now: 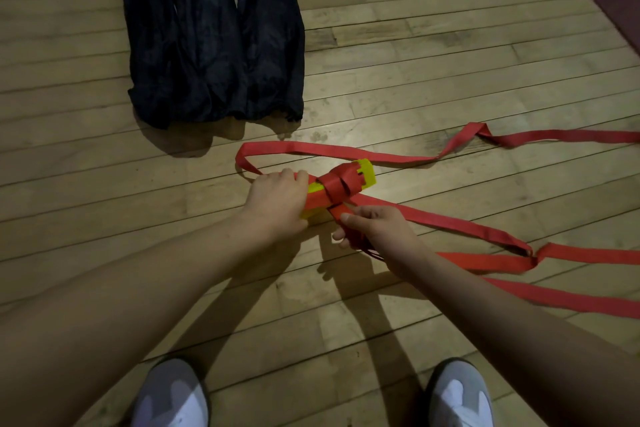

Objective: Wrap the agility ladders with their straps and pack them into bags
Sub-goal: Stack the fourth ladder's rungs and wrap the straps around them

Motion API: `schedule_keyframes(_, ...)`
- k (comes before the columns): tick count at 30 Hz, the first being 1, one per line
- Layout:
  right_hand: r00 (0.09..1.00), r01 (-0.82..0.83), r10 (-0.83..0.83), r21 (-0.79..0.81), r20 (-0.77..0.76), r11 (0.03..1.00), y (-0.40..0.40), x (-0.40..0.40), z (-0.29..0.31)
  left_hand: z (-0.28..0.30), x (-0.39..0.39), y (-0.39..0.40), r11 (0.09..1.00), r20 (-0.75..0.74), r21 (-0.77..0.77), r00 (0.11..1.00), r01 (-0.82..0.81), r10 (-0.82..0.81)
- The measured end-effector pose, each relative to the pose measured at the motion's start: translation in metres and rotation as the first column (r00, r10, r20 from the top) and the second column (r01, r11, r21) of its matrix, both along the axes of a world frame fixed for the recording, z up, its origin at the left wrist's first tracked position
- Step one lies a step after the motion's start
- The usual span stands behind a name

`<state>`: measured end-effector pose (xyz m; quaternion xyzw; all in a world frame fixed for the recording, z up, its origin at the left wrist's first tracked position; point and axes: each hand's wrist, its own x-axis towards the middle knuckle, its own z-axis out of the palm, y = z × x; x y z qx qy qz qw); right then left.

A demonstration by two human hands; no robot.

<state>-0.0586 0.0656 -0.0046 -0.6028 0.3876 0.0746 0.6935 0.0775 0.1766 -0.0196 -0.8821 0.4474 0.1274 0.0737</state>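
Red straps (398, 158) bind yellow rungs (367, 173); dark navy bags (211, 35); tan plank floor (433, 38); white-grey shoes (173, 395)

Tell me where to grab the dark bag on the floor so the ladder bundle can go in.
Grip the dark bag at its gathered near hem, which looks like the mouth, coming from the person's side. That end faces the ladder bundle, held by the left hand and right hand.
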Motion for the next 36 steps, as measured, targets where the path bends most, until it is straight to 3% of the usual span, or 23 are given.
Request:
schedule_keyframes(4,0.999,-0.044,0.044,0.006,0.012,0.999,0.0,0.0,0.002,-0.008,-0.011,0.004,1.0,0.017,-0.013,1.0,-0.002,0.003)
schedule_keyframes(8,0.998,-0.06,0.06,0.001,0.005,0.998,0.002,-0.001,0.003,-0.012,-0.009,0.008,0.984,-0.107,-0.113,0.986,-0.137,0.125)
schedule_keyframes(11,0.996,-0.086,0.086,-0.021,0.016,0.996,0.001,0.0,0.005,-0.008,0.006,0.009,0.978,-0.082,-0.12,0.984,-0.169,0.16)
schedule_keyframes(16,0.996,-0.077,0.079,-0.04,0.048,0.996,0.0,0.007,0.009,-0.011,0.005,0.011,0.998,-0.037,-0.041,0.998,-0.055,0.053)
schedule_keyframes(24,1.0,-0.02,0.021,-0.072,0.018,0.997,0.003,0.0,0.003,-0.012,-0.009,0.019,0.999,-0.227,-0.005,0.973,0.046,-0.046)
schedule_keyframes(28,1.0,-0.006,0.006,-0.073,0.001,0.997,0.003,-0.006,0.0,-0.01,-0.008,0.023,0.993,-0.195,0.071,0.978,0.091,-0.076)
schedule_keyframes(31,1.0,-0.015,0.013,-0.079,-0.026,0.997,0.006,-0.008,-0.004,-0.01,-0.007,0.02,0.998,-0.148,0.041,0.988,0.044,-0.038)
schedule_keyframes(36,0.999,-0.05,0.047,-0.114,-0.027,0.992,0.004,-0.008,-0.007,-0.012,-0.011,0.027,0.99,-0.153,0.009,0.979,0.138,-0.135)
